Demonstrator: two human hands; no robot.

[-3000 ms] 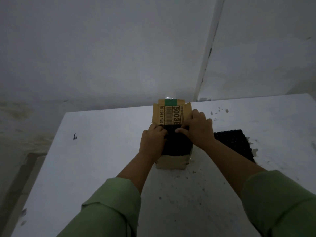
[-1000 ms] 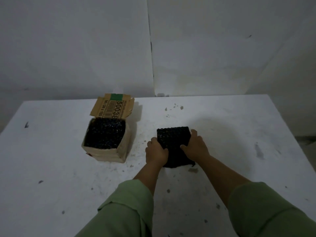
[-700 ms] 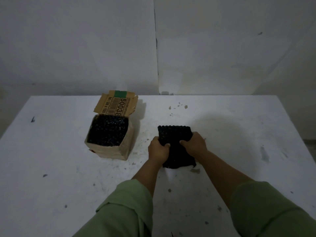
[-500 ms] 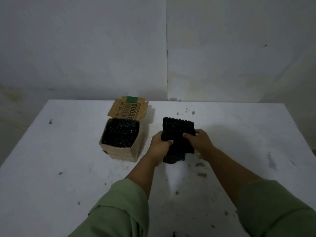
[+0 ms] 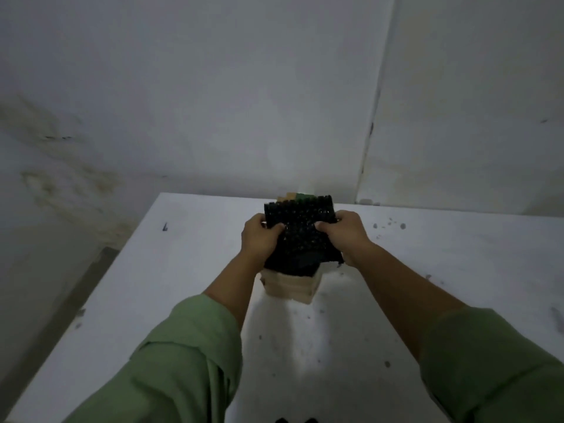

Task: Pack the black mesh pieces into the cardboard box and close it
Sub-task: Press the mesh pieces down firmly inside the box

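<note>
Since half a second ago the stack of black mesh pieces (image 5: 300,236) has come off the open table to the right of the cardboard box (image 5: 290,288) and is now sitting directly over it; the view has swung so the box is centred.

Left to right: left hand (image 5: 259,239) is clamping the stack's left edge, fingers curled under, thumb pressing on top. The mesh stack is hanging between both hands, tilted with its far edge raised, covering the box mouth. Right hand (image 5: 345,235) is clamping the right edge the same way. Both hands are closed on the stack, neither is touching the box as far as I can see.

Only the box's tan near wall is showing below the mesh, plus a sliver of the back flap (image 5: 294,196) with a green patch behind the stack's top edge. Box is resting on the white table (image 5: 198,270).

Progress, my read: box was already holding dark mesh earlier, so this is looking like the last batch. Nothing black is lying loose on the table now. Remaining: lowering and seating this stack, then folding the flaps shut.

Labels: flap printing is hidden behind the mesh here, nothing readable.
</note>
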